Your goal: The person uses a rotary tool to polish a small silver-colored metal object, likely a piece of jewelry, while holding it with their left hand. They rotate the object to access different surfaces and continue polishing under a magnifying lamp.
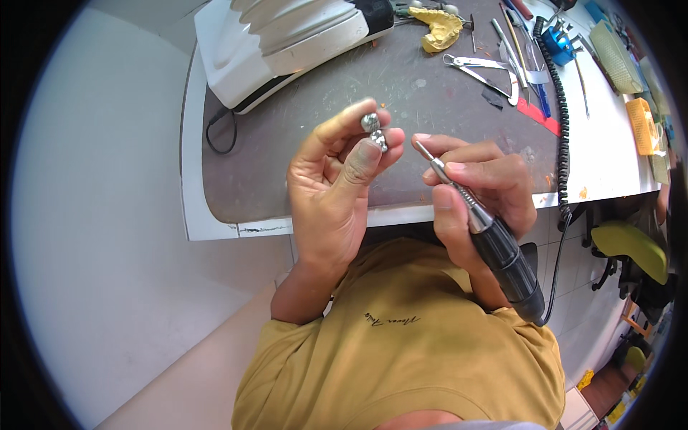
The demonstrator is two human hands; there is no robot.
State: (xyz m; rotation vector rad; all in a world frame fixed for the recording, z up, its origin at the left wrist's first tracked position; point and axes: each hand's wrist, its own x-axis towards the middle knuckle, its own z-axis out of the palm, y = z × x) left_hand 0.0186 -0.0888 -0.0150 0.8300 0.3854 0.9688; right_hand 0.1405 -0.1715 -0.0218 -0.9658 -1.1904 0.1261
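Observation:
My left hand [326, 190] is raised over the near part of the bench and pinches a small, shiny, lumpy metal piece [370, 123] that looks like a cast dental crown or bridge. Thumb and fingertips close around it, hiding part of its outline. In my right hand [502, 175] is a black and silver rotary handpiece [507, 261], gripped like a pen, its body slanting down to the right. A thin bit [424, 150] at its tip points toward the metal piece, with a small gap between them. The handpiece's cable hangs from its rear end.
A white machine with pleated bellows [287, 43] stands at back left. Farther back lie a yellow dental cast [438, 30], a metal caliper [484, 72], several slim tools and a blue bur holder [561, 44]. A coiled black cord [562, 136] crosses the right side near an orange basket [642, 127].

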